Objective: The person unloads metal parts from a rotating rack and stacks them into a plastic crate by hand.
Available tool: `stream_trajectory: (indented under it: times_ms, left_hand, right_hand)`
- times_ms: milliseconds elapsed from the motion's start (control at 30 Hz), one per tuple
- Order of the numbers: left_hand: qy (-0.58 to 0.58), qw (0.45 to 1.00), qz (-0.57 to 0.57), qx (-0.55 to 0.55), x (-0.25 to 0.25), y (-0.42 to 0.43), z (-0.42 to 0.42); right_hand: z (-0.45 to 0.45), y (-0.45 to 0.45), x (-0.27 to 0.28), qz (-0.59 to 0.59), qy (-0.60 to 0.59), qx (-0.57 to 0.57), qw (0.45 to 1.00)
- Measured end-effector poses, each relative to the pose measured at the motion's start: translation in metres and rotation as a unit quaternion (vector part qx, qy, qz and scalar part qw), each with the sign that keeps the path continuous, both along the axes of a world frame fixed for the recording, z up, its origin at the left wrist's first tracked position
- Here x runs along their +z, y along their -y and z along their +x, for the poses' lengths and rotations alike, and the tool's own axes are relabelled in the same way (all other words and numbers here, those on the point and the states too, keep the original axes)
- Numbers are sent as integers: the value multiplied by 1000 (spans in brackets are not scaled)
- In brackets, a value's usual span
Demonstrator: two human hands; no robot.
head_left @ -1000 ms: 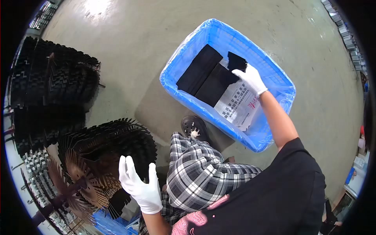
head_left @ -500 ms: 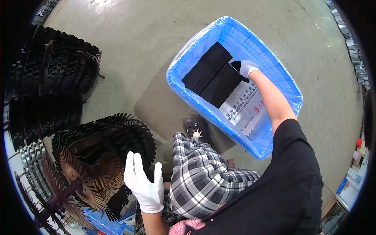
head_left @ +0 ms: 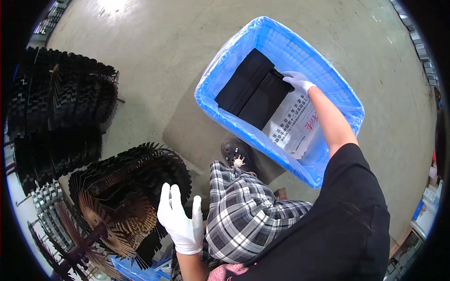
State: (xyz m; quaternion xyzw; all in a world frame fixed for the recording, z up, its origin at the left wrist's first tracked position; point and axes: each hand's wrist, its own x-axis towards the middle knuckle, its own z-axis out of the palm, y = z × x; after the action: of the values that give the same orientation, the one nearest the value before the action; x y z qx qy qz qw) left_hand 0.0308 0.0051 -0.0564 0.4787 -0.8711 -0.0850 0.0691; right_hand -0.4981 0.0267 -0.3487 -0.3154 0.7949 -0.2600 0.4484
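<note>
My right hand, in a white glove, is inside a blue crate lined with clear plastic. Its fingers and thumb pinch the end of a flat black piece at the upper end of the nearer row. Two rows of tightly packed black pieces lie side by side in the crate. Beneath them a printed newspaper sheet covers part of the bottom. Over by my knee, my left hand, also gloved, is raised with fingers apart and holds nothing.
At left, round racks carry many thin black pieces, with a taller black stack behind. My shoe rests on the concrete floor beside the crate. Blue plastic shows at the bottom left.
My right hand has brought the small black piece down against the end of the nearer row. My left hand stays raised and open; the view has shifted slightly.
</note>
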Motion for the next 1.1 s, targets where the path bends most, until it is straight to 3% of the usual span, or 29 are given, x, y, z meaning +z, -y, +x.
stream_trajectory:
  times_ms: [167,633,1100]
  left_hand:
    - [9,999,-19,-26,-4,-3,1]
    - [22,998,-16,-53,-15,1,6]
    - [10,997,-33,-74,-20,4,4]
  right_hand:
    - [9,-41,-22,-71,-78,-146,984]
    - [50,-17,-58,-171,117,-353,912]
    - [40,-30,-93,-242,301,-504,773]
